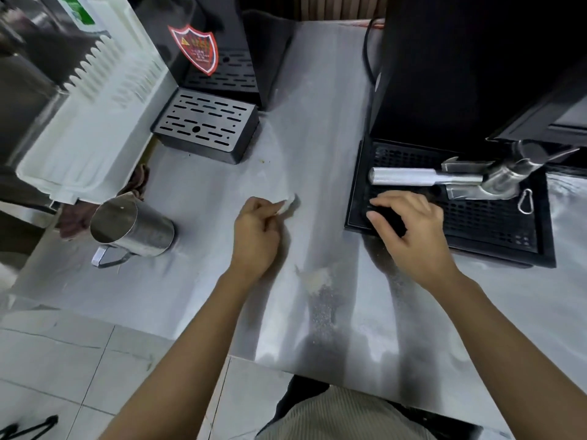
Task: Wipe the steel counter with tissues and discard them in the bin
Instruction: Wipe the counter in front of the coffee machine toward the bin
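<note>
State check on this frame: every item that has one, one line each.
left hand: pinches the tissue
tissue: crumpled, low at the steel counter
right hand: fingers relaxed, rests on the black drip tray
black drip tray: seated under the portafilter
steel counter: dirty, dark specks near the front edge
steel pitcher: upright, untouched
portafilter: handle pointing left
</note>
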`<control>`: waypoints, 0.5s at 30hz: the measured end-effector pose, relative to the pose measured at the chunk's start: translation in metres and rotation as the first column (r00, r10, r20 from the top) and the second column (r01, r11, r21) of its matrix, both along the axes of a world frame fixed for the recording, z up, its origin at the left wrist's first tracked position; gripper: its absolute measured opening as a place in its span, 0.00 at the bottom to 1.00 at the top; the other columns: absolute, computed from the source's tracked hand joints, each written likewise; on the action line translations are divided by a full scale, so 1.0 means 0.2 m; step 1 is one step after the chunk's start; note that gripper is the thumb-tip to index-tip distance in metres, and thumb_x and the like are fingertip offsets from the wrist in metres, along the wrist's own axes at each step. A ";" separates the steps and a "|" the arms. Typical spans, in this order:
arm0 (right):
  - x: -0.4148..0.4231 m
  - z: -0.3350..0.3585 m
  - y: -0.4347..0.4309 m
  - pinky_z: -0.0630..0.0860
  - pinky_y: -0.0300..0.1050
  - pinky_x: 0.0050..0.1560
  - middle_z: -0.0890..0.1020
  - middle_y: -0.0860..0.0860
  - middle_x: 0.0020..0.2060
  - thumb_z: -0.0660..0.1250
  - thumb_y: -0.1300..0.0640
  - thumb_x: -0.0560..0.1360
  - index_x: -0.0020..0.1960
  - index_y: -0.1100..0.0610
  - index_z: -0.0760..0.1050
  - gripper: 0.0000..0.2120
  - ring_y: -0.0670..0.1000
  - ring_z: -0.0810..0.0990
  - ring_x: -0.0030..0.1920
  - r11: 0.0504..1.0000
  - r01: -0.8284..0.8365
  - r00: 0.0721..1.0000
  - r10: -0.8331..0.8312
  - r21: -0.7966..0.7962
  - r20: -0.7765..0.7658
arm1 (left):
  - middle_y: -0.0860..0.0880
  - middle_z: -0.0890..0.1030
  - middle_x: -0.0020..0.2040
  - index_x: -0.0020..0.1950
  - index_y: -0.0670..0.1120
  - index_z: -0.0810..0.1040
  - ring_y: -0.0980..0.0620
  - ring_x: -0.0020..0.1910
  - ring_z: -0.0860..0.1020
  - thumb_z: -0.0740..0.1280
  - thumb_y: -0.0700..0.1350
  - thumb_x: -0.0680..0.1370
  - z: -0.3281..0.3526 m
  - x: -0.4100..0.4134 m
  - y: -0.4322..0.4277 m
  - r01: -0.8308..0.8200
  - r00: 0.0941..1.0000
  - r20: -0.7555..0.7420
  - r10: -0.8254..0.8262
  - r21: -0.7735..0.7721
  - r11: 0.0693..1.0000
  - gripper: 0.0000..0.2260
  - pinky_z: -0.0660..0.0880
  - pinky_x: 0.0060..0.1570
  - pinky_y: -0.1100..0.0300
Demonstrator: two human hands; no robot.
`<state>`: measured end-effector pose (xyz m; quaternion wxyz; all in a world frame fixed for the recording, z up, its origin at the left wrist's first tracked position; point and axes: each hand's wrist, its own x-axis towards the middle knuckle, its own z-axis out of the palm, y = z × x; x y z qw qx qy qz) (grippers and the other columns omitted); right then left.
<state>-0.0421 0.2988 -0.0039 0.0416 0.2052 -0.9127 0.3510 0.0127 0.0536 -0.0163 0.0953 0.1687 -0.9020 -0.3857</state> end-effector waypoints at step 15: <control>0.15 -0.06 0.19 0.30 0.52 0.75 0.54 0.46 0.78 0.60 0.50 0.82 0.79 0.51 0.54 0.29 0.45 0.44 0.79 0.948 -0.244 0.966 0.218 0.203 0.142 | 0.50 0.74 0.44 0.50 0.37 0.83 0.56 0.43 0.77 0.62 0.25 0.71 0.07 0.32 0.24 -0.157 0.988 0.010 0.157 0.014 0.987 0.14 0.64 0.43 0.81</control>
